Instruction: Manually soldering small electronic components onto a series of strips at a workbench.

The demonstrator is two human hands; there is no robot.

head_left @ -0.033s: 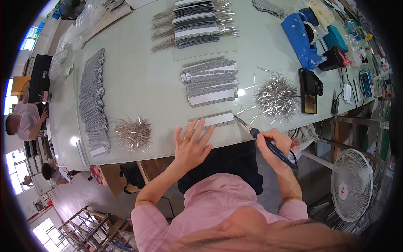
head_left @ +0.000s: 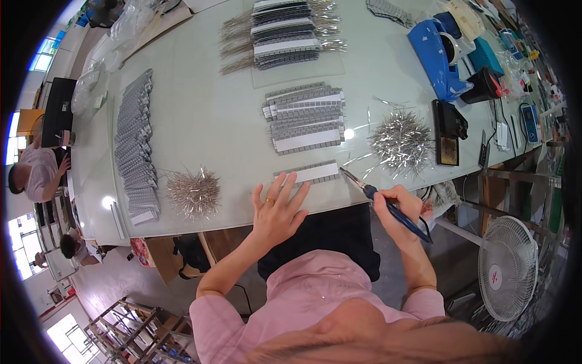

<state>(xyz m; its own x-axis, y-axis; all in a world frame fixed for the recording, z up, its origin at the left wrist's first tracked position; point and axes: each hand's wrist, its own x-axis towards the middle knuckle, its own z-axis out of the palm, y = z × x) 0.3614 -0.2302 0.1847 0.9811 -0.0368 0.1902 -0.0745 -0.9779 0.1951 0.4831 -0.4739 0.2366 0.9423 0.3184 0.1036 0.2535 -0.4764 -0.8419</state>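
Note:
My left hand [head_left: 277,209] lies with fingers spread on the near edge of a flat strip [head_left: 321,171], grey and segmented with a white band along it. In my right hand [head_left: 398,212] is a soldering iron [head_left: 393,209], gripped by its dark blue handle. The iron's tip points at the strip's right end; whether it touches cannot be told. Beyond the strip lies a stack of similar grey and white strips [head_left: 308,141]. A heap of thin shiny metal wires [head_left: 400,142] sits right of the stack, and another wire heap [head_left: 193,193] lies left of my left hand.
A long row of grey segmented pieces [head_left: 134,145] runs along the table's left. Farther back are bundled strips with wires sticking out [head_left: 286,45]. At right stand a soldering iron stand [head_left: 447,136], a blue tape dispenser [head_left: 433,57] and a fan [head_left: 508,270]. Co-workers sit far left.

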